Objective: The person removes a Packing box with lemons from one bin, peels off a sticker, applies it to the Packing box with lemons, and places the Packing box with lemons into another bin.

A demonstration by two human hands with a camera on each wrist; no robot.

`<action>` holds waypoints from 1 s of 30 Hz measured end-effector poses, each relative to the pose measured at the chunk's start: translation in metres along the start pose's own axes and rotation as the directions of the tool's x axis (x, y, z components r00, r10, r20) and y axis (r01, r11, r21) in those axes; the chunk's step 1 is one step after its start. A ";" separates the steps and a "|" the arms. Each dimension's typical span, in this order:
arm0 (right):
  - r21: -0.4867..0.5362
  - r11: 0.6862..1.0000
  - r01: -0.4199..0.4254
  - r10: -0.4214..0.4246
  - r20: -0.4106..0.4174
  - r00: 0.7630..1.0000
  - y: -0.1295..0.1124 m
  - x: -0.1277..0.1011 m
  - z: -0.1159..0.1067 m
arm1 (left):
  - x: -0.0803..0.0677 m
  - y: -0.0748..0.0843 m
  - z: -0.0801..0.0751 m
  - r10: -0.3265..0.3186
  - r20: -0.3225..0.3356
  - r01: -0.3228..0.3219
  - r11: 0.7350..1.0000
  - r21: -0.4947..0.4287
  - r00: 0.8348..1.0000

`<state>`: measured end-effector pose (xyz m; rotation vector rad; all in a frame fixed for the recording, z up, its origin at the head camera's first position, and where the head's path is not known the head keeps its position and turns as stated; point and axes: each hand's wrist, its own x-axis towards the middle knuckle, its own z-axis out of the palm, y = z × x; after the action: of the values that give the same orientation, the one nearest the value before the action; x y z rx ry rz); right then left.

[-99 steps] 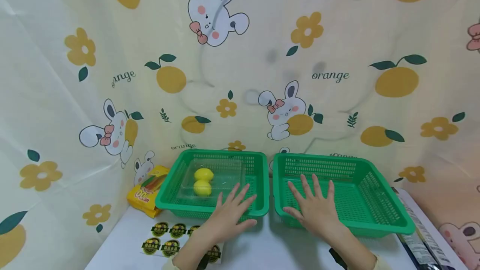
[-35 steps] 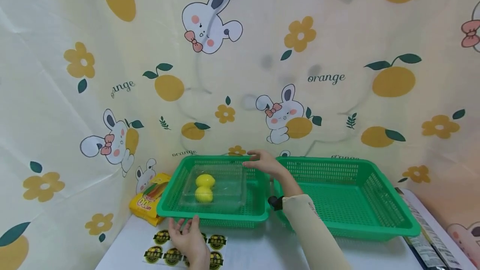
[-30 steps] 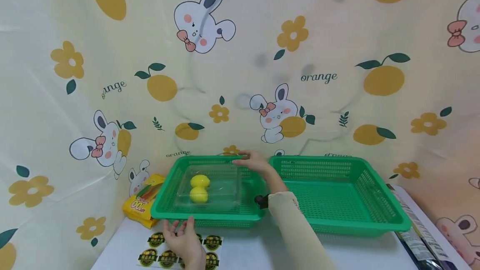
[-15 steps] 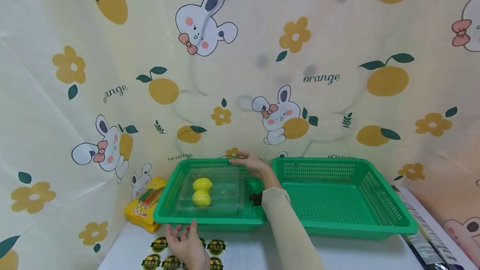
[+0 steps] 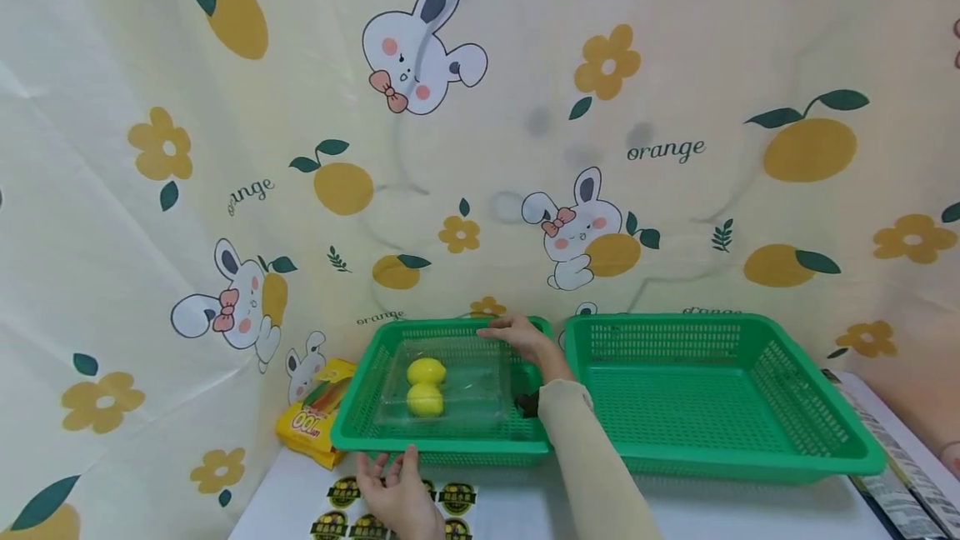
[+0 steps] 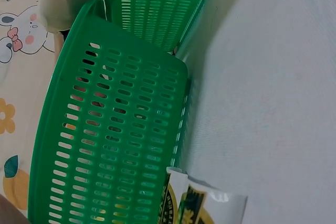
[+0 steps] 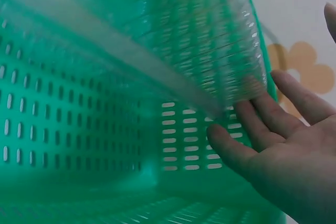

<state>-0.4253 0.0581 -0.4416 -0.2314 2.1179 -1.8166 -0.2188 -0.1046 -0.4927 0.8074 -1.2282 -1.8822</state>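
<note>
Two yellow lemons (image 5: 425, 386) lie one behind the other in a clear plastic box (image 5: 472, 382). The box sits inside the left green basket (image 5: 487, 446). At the basket's far rim is my right hand (image 5: 521, 337), its loosely bent fingers (image 7: 262, 116) right at the box's corner; one fingertip shows through the clear wall. My left hand (image 5: 401, 494) is palm up in front of the near rim, fingers relaxed, thumb up against the rim. In the left wrist view the basket's slotted side (image 6: 113, 114) fills the middle, and the left hand's fingers are hidden.
A second green basket (image 5: 720, 465) stands close on the right. To the left leans a yellow packet (image 5: 315, 419). A sheet of black-and-gold stickers (image 5: 457, 497) lies under my left hand. Printed pouches (image 5: 900, 473) lie at the far right. A patterned curtain (image 5: 675, 215) hangs behind.
From hovering spread over the two baskets, my right hand has moved to the left basket's far rim and my left to its near rim. Over the last second both stay nearly still.
</note>
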 end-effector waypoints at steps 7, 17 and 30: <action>-0.007 1.000 0.010 -0.010 0.002 1.000 0.004 0.000 -0.002 | 0.000 0.003 0.001 -0.001 0.010 0.001 1.000 -0.017 1.000; 0.093 0.996 0.014 -0.010 -0.042 0.999 0.012 0.001 -0.003 | 0.002 0.000 -0.001 0.002 0.002 -0.002 1.000 0.005 1.000; -0.036 0.998 -0.046 0.048 0.073 0.996 0.016 -0.004 -0.003 | 0.001 0.000 0.001 -0.003 -0.006 0.003 1.000 0.013 1.000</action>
<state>-0.4213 0.0652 -0.4564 -0.2515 2.0875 -1.7192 -0.2199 -0.1051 -0.4923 0.8212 -1.2374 -1.8745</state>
